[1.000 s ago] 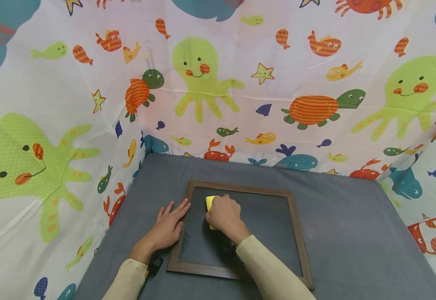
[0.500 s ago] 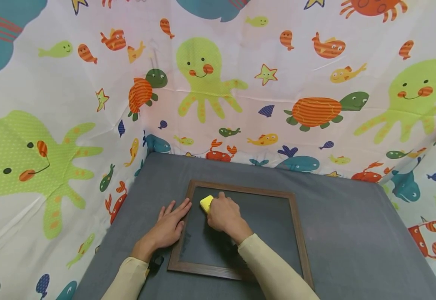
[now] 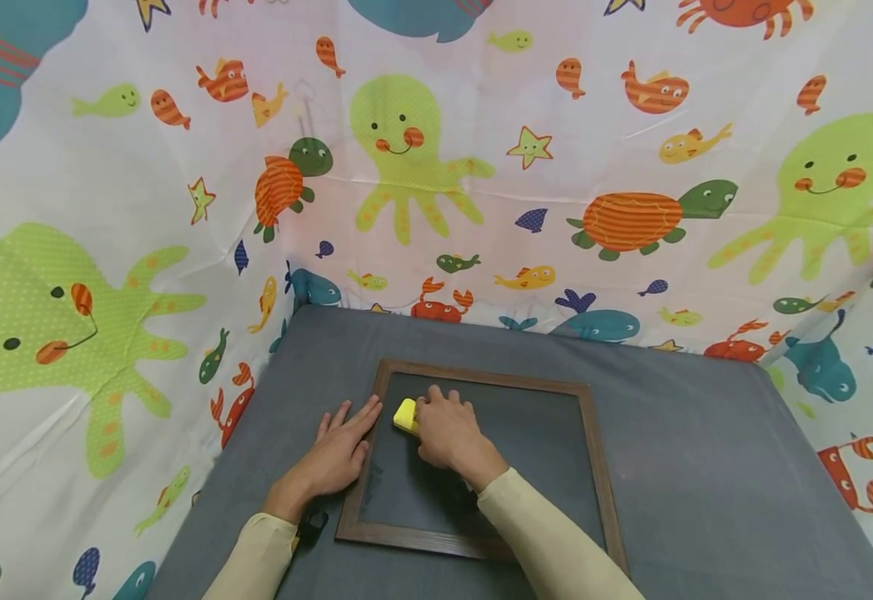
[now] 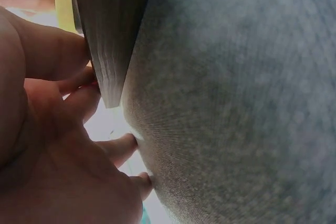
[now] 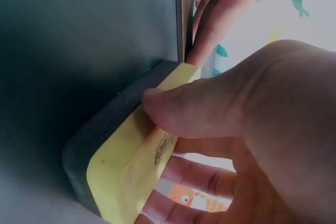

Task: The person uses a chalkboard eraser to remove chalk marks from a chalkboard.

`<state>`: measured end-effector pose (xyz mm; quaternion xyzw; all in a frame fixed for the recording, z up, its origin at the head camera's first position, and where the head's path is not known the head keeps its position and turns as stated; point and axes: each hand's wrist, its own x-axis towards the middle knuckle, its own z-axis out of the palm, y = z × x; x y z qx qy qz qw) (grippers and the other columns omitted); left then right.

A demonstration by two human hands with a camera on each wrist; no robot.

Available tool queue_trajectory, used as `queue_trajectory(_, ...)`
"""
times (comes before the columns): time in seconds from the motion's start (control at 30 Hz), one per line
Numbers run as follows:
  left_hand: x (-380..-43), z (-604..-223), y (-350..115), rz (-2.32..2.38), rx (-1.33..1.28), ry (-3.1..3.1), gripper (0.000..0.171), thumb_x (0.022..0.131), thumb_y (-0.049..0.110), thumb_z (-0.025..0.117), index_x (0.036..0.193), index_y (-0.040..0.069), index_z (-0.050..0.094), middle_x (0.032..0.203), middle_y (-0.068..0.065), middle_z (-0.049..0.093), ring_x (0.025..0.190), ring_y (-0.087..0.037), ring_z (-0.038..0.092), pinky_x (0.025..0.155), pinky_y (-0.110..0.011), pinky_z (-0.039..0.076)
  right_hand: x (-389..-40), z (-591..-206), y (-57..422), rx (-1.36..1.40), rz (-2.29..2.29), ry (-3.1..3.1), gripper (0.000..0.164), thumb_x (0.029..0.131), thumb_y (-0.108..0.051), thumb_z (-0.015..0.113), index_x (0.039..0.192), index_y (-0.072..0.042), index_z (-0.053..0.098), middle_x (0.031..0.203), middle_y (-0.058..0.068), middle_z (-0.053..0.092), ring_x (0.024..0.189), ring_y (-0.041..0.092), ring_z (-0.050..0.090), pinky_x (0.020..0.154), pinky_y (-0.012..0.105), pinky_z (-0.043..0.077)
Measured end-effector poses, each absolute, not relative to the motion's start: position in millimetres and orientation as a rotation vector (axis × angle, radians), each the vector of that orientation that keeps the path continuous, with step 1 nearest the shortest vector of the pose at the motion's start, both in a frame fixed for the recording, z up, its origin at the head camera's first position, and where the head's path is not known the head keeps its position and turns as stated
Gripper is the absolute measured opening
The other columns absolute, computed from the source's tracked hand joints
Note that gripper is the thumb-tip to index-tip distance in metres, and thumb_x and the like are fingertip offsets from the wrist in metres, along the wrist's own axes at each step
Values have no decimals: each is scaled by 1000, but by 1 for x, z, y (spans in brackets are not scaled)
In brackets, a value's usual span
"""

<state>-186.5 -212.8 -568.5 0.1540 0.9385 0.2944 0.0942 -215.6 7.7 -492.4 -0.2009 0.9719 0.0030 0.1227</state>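
Note:
A blackboard [image 3: 526, 450] in a brown wooden frame [image 3: 481, 375] lies flat on the grey cloth. My right hand [image 3: 451, 429] grips a yellow board eraser [image 3: 406, 416] near the board's left side. In the right wrist view, the thumb and fingers pinch the yellow body of the eraser [image 5: 123, 174], and its dark felt pad [image 5: 105, 114] faces the board. My left hand [image 3: 338, 454] rests at the left rail with fingers spread. In the left wrist view, the thumb and nearer fingertips touch the wooden rail [image 4: 110, 35], while two other fingertips lie on the cloth.
Grey cloth [image 3: 714, 467] covers the table around the board. A white curtain [image 3: 481, 167] printed with sea animals rises behind and at both sides. A small black object [image 3: 312, 529] shows beside the left wrist.
The right hand has turned the eraser from upright to slanting leftward and shifted it slightly toward the left rail. The left hand stays in place.

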Motion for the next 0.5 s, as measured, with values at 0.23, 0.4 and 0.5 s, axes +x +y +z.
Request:
queue_trajectory(0.23,-186,-567,-214,872,467,2782,67,112,7,54,174,11,31,184,-5,21,168,-53,9,128,-81,3,-210,-493,10,-663,52,2817,68,98,-32,82,160,-17,59,145,8,60,109,29,56,92,48,55)
queue_trajectory(0.4,-187,-568,-215,858,473,2780,66,112,8,53,175,12,30,184,-3,20,168,-52,9,128,-81,3,-204,-495,14,-718,12,2833,63,101,-27,78,160,-18,60,143,8,62,106,28,56,88,46,56)
queue_trajectory(0.5,-187,-568,-215,854,470,2781,67,112,9,53,175,12,30,184,-2,19,169,-52,9,128,-81,3,-201,-495,17,-758,-9,2833,64,100,-26,80,160,-19,60,141,7,63,106,28,57,87,44,56)
